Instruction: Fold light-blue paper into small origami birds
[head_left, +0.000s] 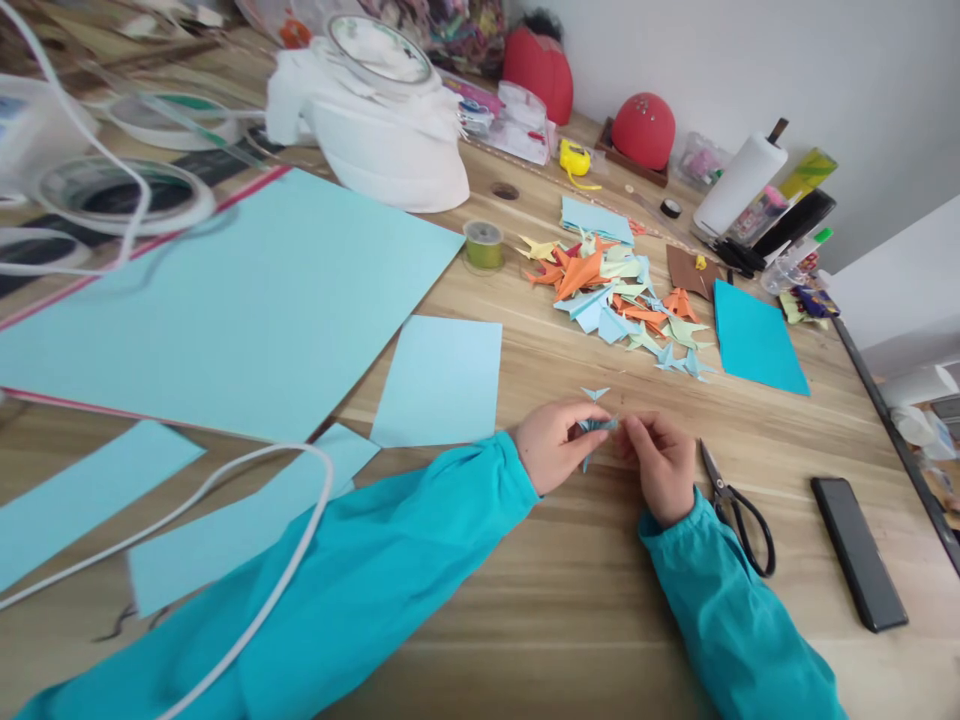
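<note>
Teal sleeves [360,590] fill the bottom of the frame and run up to two bare hands that meet just right of centre on the wooden table [570,610]. Between the hands, low over the tabletop, is a small folded paper figure [598,427] in pale blue. The left hand [551,447] pinches one side of it with thumb and forefinger. The right hand [664,465] pinches the other side, so both are clenched on the same piece.

From where I stand, it looks like a fine fold being pressed or pulled into shape. It seems late in the making, since points already stick out of the piece. On something this small, any further crease calls for fingertip care, with one hand holding steady.

Just above the hands lies another tiny blue figure [595,393]. Black-handled scissors [731,505] rest just to the right of the right hand, with a dark phone [857,552] further right. Left of the hands is a pale blue square sheet [439,380].

Higher up, right of centre, sits a heap of folded figures [615,290] in orange, blue and green, beside a teal sheet [757,340]. A green spool [484,245] stands near the top centre. A large pale blue sheet [225,290] covers the upper left. Cut strips [82,500] lie at the lower left, and a white cable [225,510] loops across them.
</note>
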